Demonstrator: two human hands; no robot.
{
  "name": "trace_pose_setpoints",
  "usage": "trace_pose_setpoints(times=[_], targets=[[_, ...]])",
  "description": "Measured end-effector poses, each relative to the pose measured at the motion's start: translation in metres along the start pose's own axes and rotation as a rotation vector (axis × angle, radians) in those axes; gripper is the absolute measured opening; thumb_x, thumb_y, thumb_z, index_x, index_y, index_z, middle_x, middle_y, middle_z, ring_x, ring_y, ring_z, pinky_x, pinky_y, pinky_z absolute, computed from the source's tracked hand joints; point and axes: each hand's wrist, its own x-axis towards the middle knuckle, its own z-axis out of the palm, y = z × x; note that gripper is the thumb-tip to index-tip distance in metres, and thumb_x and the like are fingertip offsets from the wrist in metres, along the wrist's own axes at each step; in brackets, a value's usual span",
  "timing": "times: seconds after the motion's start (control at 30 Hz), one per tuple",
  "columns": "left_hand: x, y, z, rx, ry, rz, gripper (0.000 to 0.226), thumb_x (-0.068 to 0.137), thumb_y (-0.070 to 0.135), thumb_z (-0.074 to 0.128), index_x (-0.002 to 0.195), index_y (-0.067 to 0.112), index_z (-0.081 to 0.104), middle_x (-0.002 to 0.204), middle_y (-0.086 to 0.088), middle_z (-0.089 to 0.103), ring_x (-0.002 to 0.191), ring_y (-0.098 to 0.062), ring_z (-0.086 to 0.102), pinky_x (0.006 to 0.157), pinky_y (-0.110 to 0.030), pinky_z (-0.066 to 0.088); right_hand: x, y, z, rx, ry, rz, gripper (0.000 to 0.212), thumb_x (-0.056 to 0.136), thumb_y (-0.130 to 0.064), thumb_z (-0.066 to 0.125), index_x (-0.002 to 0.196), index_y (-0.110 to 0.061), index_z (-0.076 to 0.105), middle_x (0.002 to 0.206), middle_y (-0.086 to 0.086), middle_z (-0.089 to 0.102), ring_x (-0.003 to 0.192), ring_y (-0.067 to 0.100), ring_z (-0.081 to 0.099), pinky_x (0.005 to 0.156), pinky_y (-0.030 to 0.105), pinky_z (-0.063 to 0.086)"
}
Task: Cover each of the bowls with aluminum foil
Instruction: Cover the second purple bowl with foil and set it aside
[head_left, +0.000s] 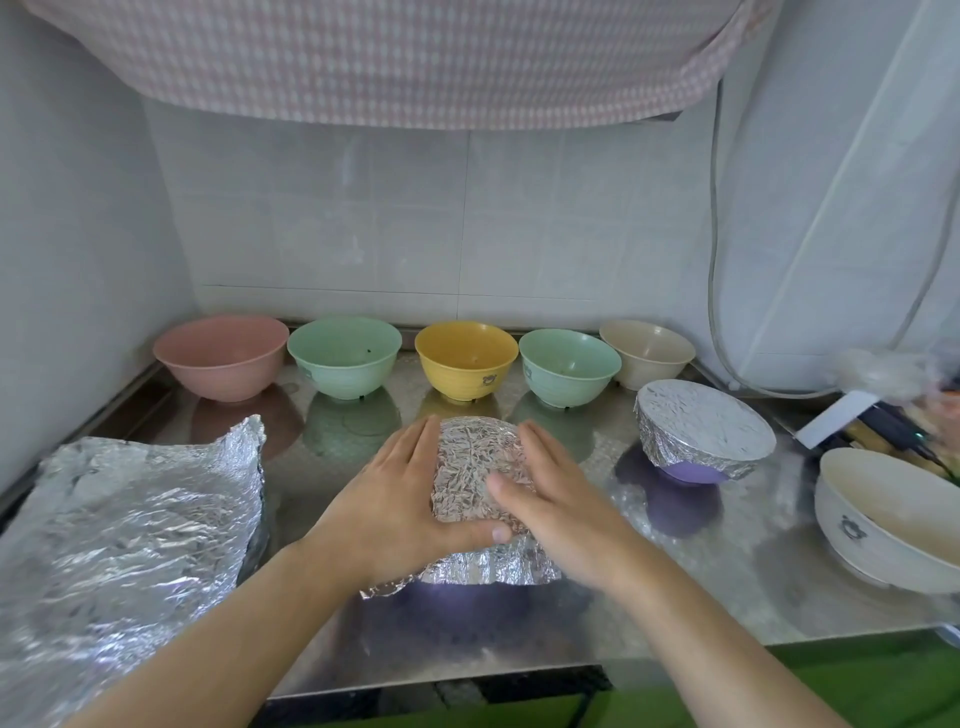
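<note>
A bowl wrapped in crinkled foil (470, 467) stands at the middle of the steel counter. My left hand (400, 499) presses its left side with straight fingers, thumb across the front. My right hand (550, 493) presses the right side the same way. A second foil-covered bowl (701, 431), purple at its base, stands to the right. Along the back wall stand open bowls: pink (223, 356), green (345, 356), yellow (467, 358), green (569, 366) and beige (647, 353). A white bowl (883, 519) sits at the far right.
A stack of loose foil sheets (130, 530) lies on the counter's left. The steel counter (727, 582) ends at a front edge near me. A cord (714, 260) hangs down the right wall. Clutter with a white box (836, 415) sits at the right edge.
</note>
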Motion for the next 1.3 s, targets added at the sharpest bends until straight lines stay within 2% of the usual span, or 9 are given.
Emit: trace_pose_setpoints(times=[0.37,0.6,0.7,0.8,0.87,1.03,1.1,1.2,1.3], targets=[[0.000,-0.002,0.009,0.010,0.057,-0.011,0.125,0.074,0.101,0.023,0.165,0.018,0.007,0.172,0.003,0.013,0.157,-0.010,0.008,0.128,-0.034,0.015,-0.013,0.016,-0.005,0.025,-0.098,-0.074,0.126,0.075,-0.094,0.054,0.166,-0.044,-0.018,0.159,-0.045,-0.033,0.152,-0.017,-0.021,0.135,0.041,0.007],[0.003,0.000,0.004,-0.018,0.021,-0.043,0.110,0.084,0.093,0.024,0.165,0.022,0.006,0.172,0.006,0.012,0.157,-0.010,0.008,0.128,-0.038,0.017,-0.012,0.024,-0.007,-0.083,-0.121,-0.109,0.143,0.061,-0.106,0.051,0.164,-0.041,-0.024,0.157,-0.043,-0.039,0.158,-0.007,-0.017,0.134,0.042,0.014],[0.014,0.009,-0.001,-0.025,0.059,-0.033,0.083,0.097,0.075,0.025,0.159,0.020,0.028,0.165,0.003,0.027,0.153,-0.020,0.025,0.122,-0.039,0.028,-0.009,0.016,-0.015,-0.050,-0.131,-0.047,0.118,0.079,-0.093,0.051,0.167,-0.046,-0.012,0.163,-0.042,-0.029,0.157,-0.009,-0.015,0.134,0.044,0.008],[0.028,0.021,0.001,0.002,0.101,-0.033,0.063,0.105,0.053,0.022,0.149,0.013,0.044,0.157,-0.004,0.040,0.147,-0.027,0.037,0.116,-0.041,0.034,0.008,-0.007,-0.017,-0.076,0.038,-0.083,0.070,0.111,-0.051,0.040,0.171,-0.037,0.008,0.176,-0.026,-0.002,0.160,-0.005,0.000,0.131,0.030,0.006],[0.032,0.022,0.006,0.075,0.101,-0.045,0.054,0.108,0.040,0.024,0.147,0.011,0.047,0.151,-0.009,0.048,0.140,-0.031,0.045,0.113,-0.044,0.038,0.028,-0.020,-0.014,-0.170,0.080,-0.115,0.057,0.115,-0.036,0.035,0.170,-0.026,0.022,0.177,-0.013,0.015,0.161,0.005,0.015,0.126,0.024,0.014],[0.029,0.005,0.016,0.062,0.144,0.052,0.026,0.095,0.009,0.035,0.094,-0.003,0.058,0.104,-0.027,0.057,0.091,-0.046,0.059,0.069,-0.054,0.056,0.055,-0.016,0.006,-0.338,0.113,-0.104,0.045,0.115,-0.031,0.033,0.155,-0.016,0.047,0.156,0.005,0.050,0.144,0.025,0.046,0.117,0.043,0.039],[0.018,0.009,0.017,-0.005,0.177,0.038,0.027,0.097,0.011,0.037,0.102,-0.004,0.059,0.109,-0.029,0.059,0.098,-0.047,0.058,0.080,-0.055,0.055,0.055,-0.013,0.009,-0.336,0.129,-0.083,0.043,0.115,-0.035,0.032,0.150,-0.020,0.050,0.152,0.001,0.052,0.141,0.024,0.048,0.113,0.046,0.042],[0.003,0.010,0.024,-0.118,0.306,-0.028,0.055,0.104,0.048,0.038,0.140,0.008,0.051,0.142,-0.011,0.051,0.134,-0.028,0.043,0.115,-0.037,0.036,0.051,-0.017,0.006,-0.288,0.115,-0.061,0.045,0.115,-0.041,0.032,0.152,-0.023,0.048,0.159,-0.003,0.047,0.147,0.020,0.042,0.118,0.043,0.037],[-0.006,0.012,0.022,-0.163,0.304,-0.038,0.077,0.099,0.066,0.038,0.155,0.014,0.032,0.160,-0.001,0.032,0.150,-0.014,0.024,0.121,-0.024,0.019,0.035,-0.018,-0.003,-0.107,0.124,-0.104,0.056,0.113,-0.047,0.043,0.164,-0.025,0.037,0.170,-0.012,0.029,0.155,0.002,0.023,0.125,0.029,0.023]])
